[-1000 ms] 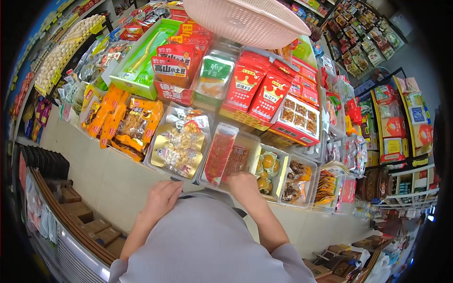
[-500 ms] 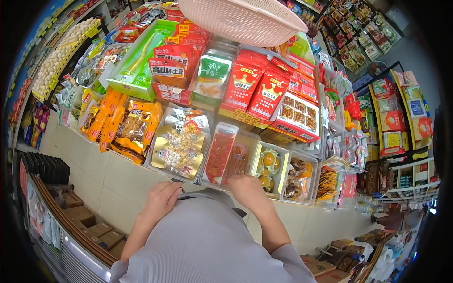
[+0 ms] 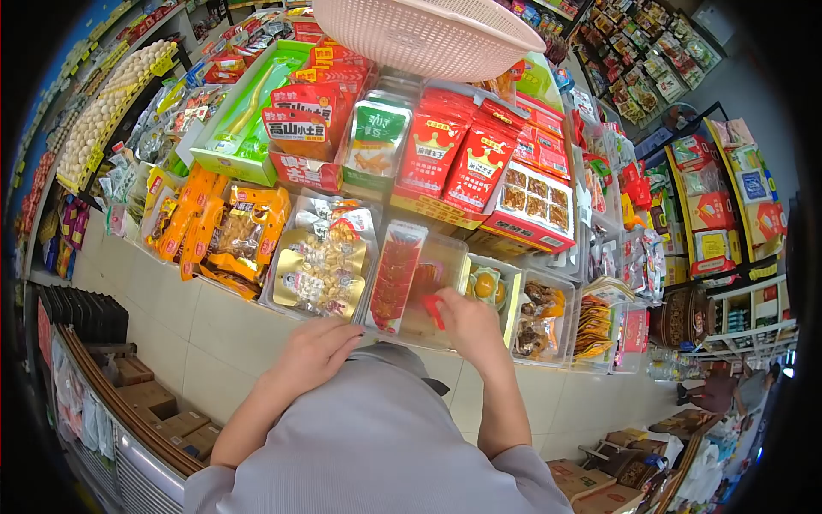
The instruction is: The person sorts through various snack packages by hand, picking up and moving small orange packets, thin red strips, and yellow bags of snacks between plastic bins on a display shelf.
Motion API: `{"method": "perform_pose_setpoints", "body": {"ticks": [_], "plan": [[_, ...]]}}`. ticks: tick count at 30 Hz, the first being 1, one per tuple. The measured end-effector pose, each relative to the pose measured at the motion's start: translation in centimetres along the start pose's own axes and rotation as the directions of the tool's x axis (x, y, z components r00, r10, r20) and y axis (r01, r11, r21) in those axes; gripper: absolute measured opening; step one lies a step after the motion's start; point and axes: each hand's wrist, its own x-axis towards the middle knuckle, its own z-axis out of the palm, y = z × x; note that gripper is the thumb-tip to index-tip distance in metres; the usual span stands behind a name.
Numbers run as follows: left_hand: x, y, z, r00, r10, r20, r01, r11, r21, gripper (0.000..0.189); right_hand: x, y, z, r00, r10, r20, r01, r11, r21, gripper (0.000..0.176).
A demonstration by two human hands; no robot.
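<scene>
My right hand [image 3: 469, 325] is closed on a small red packet [image 3: 434, 310], just inside a clear plastic bin [image 3: 454, 250]. Along that bin's left side stands a long red snack packet [image 3: 398, 278]; more reddish packets are partly hidden behind my fingers. My left hand [image 3: 321, 353] lies with its fingers stretched out at the front rim of the neighbouring bin, which holds gold-and-clear snack packs [image 3: 321, 261]. Right of my right hand is a box of packs with round orange-yellow pieces [image 3: 486, 285].
A pink plastic basket [image 3: 437, 38] sits over the back of the display. Red pouches [image 3: 462, 150], a green box [image 3: 248, 116] and orange snack bags [image 3: 248, 224] fill the rows. Egg trays [image 3: 111, 111] line the left shelf. Cardboard boxes [image 3: 163, 411] stand low at left; a person [image 3: 715, 391] is far right.
My right hand has shifted a little right and now shows a red packet between its fingers. My left hand has moved right, its fingers stretching further along the bin's front rim.
</scene>
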Motion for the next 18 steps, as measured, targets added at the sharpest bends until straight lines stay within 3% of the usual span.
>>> {"method": "perform_pose_setpoints", "body": {"ticks": [5,8,11,14,18], "plan": [[0.7,0.4,0.5,0.998,0.057,0.025,-0.057,0.998,-0.011,0.016,1.7,1.1,0.2,0.941,0.087,-0.326,-0.12,0.989,-0.081,0.015],[0.5,0.1,0.9,0.999,0.04,0.015,-0.04,0.998,-0.043,0.016,1.2,-0.6,-0.3,0.923,-0.037,-0.384,-0.045,0.978,-0.205,0.016],[0.2,0.2,1.0,1.0,0.014,0.009,-0.014,0.998,-0.063,0.015,0.1,-0.4,1.8,0.837,-0.393,-0.38,0.336,0.918,-0.21,0.017],[0.3,0.2,0.9,1.0,0.002,0.005,-0.001,0.997,-0.072,0.015,-1.5,-0.1,3.8,0.861,-0.478,-0.174,0.446,0.873,-0.196,0.007],[0.0,-0.1,1.1,1.0,-0.028,0.009,0.029,0.996,-0.081,0.016,-2.4,0.4,4.4,0.901,-0.425,0.085,0.433,0.887,-0.16,0.004]]}}
